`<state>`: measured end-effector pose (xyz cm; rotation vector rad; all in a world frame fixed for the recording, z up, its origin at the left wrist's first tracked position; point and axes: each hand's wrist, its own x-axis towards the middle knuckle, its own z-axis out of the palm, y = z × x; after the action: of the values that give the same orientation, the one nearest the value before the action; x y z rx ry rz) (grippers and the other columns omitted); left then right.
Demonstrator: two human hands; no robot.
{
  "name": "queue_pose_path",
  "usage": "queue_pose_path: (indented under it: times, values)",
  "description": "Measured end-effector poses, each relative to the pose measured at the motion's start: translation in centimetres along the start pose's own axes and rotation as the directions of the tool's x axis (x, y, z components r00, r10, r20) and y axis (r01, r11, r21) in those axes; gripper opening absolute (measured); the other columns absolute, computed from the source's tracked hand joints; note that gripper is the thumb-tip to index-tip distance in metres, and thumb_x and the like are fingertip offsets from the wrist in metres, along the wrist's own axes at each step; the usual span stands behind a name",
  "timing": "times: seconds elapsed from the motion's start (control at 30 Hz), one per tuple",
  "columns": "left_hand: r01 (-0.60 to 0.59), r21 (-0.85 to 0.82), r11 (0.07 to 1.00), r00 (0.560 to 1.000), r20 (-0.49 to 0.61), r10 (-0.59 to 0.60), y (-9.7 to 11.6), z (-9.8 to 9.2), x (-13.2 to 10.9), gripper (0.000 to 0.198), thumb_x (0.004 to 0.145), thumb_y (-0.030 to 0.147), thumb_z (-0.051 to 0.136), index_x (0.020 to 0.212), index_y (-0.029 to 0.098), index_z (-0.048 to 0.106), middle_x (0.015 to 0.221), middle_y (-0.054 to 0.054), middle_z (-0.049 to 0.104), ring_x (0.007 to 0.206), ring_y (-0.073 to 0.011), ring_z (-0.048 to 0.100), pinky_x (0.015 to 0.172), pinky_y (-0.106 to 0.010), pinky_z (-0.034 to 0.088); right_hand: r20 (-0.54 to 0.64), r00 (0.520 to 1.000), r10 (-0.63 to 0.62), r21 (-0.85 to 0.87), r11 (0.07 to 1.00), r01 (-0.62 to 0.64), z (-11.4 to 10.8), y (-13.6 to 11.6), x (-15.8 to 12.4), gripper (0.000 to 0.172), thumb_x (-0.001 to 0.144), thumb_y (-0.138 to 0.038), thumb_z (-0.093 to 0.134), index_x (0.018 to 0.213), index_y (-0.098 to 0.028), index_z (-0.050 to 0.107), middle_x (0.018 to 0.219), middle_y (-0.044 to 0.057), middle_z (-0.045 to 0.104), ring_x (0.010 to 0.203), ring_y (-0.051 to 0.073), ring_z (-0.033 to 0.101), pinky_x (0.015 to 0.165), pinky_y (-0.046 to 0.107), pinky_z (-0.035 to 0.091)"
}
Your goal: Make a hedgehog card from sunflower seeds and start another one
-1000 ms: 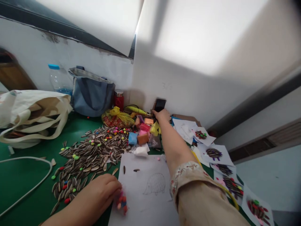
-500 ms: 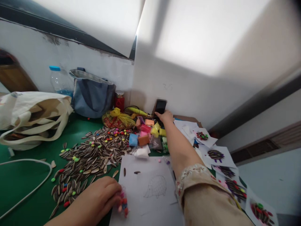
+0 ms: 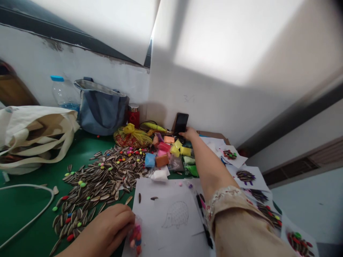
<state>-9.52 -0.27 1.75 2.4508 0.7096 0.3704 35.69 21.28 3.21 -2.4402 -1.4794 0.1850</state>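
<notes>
My left hand (image 3: pixel 116 223) is closed, its curled fingers at a small clear bag of coloured beads (image 3: pixel 136 238) on the left edge of a white sheet (image 3: pixel 150 217). A pencil hedgehog drawing (image 3: pixel 177 215) is on that sheet, with two sunflower seeds above it. Stretched far forward, my right hand (image 3: pixel 190 133) is beside the foot of a dark phone (image 3: pixel 181 123) leaning at the wall. Its thumb side points left; the other fingers are hidden. Packets of coloured clay (image 3: pixel 162 160) lie just in front of it.
Striped sunflower seeds (image 3: pixel 107 178) mixed with bright beads spread over the green table (image 3: pixel 24 200). Behind stand a blue bag (image 3: pixel 103 110), a bottle (image 3: pixel 64 94) and a red flask (image 3: pixel 133 116). A cream tote (image 3: pixel 53 117) and white cable (image 3: pixel 40 214) lie left. Seed-decorated cards (image 3: pixel 253 175) line the right.
My right hand has come down slightly off the phone's lower part, so more of the phone shows. My left hand and the bead bag have shifted a little nearer. The view has moved slightly.
</notes>
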Motion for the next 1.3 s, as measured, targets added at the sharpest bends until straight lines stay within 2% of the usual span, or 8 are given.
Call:
queue_pose_path:
  times: [0.17, 0.27, 0.4, 0.5, 0.6, 0.9, 1.07, 1.3]
  values:
    - [-0.009, 0.017, 1.000, 1.000, 0.013, 0.009, 0.1, 0.0, 0.0, 0.020, 0.096, 0.025, 0.044, 0.086, 0.025, 0.061, 0.088, 0.000, 0.065, 0.078, -0.0131, 0.062, 0.069, -0.019, 0.047, -0.069, 0.997, 0.043, 0.041, 0.998, -0.040, -0.3, -0.7, -1.2, 0.052, 0.079, -0.059, 0.065, 0.118, -0.025, 0.066, 0.112, 0.009, 0.072, 0.106, 0.029, 0.067, 0.084, 0.035, 0.051]
    - [-0.010, 0.015, 1.000, 1.000, 0.012, 0.010, 0.0, 0.0, 0.1, 0.018, 0.095, 0.025, 0.045, 0.087, 0.025, 0.061, 0.088, 0.000, 0.065, 0.078, -0.0130, 0.062, 0.070, -0.019, 0.048, -0.127, 0.986, 0.109, 0.068, 0.992, -0.101, -0.2, -2.1, -1.8, 0.060, 0.079, -0.068, 0.058, 0.117, -0.021, 0.065, 0.113, 0.014, 0.071, 0.108, 0.032, 0.065, 0.085, 0.039, 0.051]
    - [-0.009, 0.015, 1.000, 1.000, 0.023, 0.009, -0.1, 0.2, 0.1, 0.019, 0.095, 0.025, 0.045, 0.084, 0.024, 0.060, 0.088, 0.000, 0.065, 0.078, -0.0127, 0.062, 0.069, -0.019, 0.048, -0.176, 0.957, 0.231, 0.105, 0.971, -0.215, 0.5, -4.2, -2.1, 0.078, 0.068, -0.078, 0.062, 0.116, -0.016, 0.062, 0.113, 0.021, 0.068, 0.109, 0.037, 0.063, 0.087, 0.047, 0.051]
    - [0.005, 0.022, 1.000, 1.000, 0.028, -0.005, -0.1, 0.2, 0.1, 0.020, 0.096, 0.027, 0.044, 0.085, 0.024, 0.060, 0.088, 0.000, 0.065, 0.079, -0.0130, 0.062, 0.070, -0.019, 0.048, -0.220, 0.925, 0.311, 0.128, 0.949, -0.289, 1.1, -5.5, -2.0, 0.089, 0.064, -0.080, 0.063, 0.121, -0.013, 0.057, 0.117, 0.026, 0.064, 0.113, 0.041, 0.060, 0.088, 0.055, 0.048]
    - [0.004, 0.025, 1.000, 0.999, 0.032, -0.004, 0.1, 0.2, 0.0, 0.021, 0.097, 0.028, 0.043, 0.086, 0.024, 0.060, 0.089, -0.001, 0.065, 0.079, -0.0136, 0.061, 0.071, -0.020, 0.048, -0.262, 0.902, 0.344, 0.142, 0.938, -0.317, 1.5, -6.2, -2.1, 0.091, 0.064, -0.079, 0.064, 0.124, -0.011, 0.052, 0.121, 0.027, 0.061, 0.117, 0.041, 0.056, 0.092, 0.058, 0.044]
    - [0.009, -0.005, 1.000, 0.999, 0.051, -0.009, 0.6, -0.3, 0.0, 0.020, 0.096, 0.029, 0.046, 0.091, 0.025, 0.064, 0.094, -0.002, 0.066, 0.083, -0.0143, 0.062, 0.075, -0.022, 0.050, -0.312, 0.893, 0.324, 0.131, 0.946, -0.297, 1.8, -6.3, -2.3, 0.088, 0.065, -0.077, 0.065, 0.124, -0.012, 0.051, 0.123, 0.028, 0.059, 0.118, 0.040, 0.054, 0.095, 0.058, 0.041]
    - [-0.033, -0.012, 0.999, 0.999, 0.011, 0.033, 0.3, 0.0, 0.0, 0.016, 0.094, 0.026, 0.049, 0.094, 0.026, 0.064, 0.096, -0.002, 0.066, 0.084, -0.0147, 0.063, 0.075, -0.021, 0.051, -0.303, 0.910, 0.281, 0.101, 0.960, -0.263, 1.7, -5.7, -2.6, 0.089, 0.068, -0.079, 0.060, 0.125, -0.011, 0.051, 0.126, 0.029, 0.057, 0.122, 0.041, 0.051, 0.096, 0.058, 0.041]
    - [-0.033, 0.006, 0.999, 0.999, 0.009, 0.033, 0.2, 0.1, 0.0, 0.017, 0.094, 0.024, 0.048, 0.086, 0.024, 0.063, 0.092, -0.002, 0.066, 0.082, -0.0140, 0.063, 0.073, -0.020, 0.050, -0.233, 0.948, 0.215, 0.052, 0.977, -0.208, 1.0, -4.0, -2.7, 0.087, 0.072, -0.079, 0.057, 0.126, -0.011, 0.054, 0.127, 0.027, 0.057, 0.122, 0.040, 0.052, 0.095, 0.054, 0.044]
